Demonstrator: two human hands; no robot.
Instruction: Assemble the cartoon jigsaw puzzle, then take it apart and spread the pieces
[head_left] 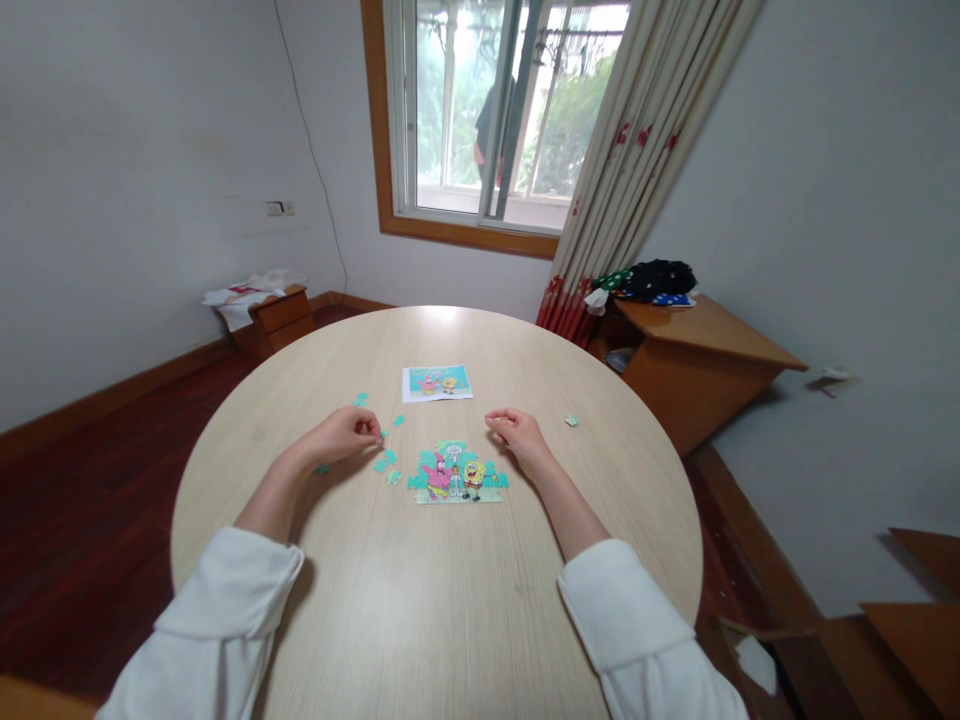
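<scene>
A partly assembled cartoon jigsaw puzzle (457, 477) lies in the middle of the round wooden table (420, 600). My left hand (341, 434) rests on the table to its left, fingers curled in a pinch near several loose teal pieces (386, 464); whether it holds one is hidden. My right hand (517, 433) rests to the right of the puzzle's upper edge, fingers curled, with nothing visible in them. A reference picture card (437, 382) lies beyond the puzzle. One loose piece (572, 421) sits apart at the right.
A low wooden cabinet (694, 365) with dark clothes on it stands at the right, beside a curtain (637, 160) and window. A small cabinet with papers (270, 305) stands by the left wall. Dark wooden floor surrounds the table.
</scene>
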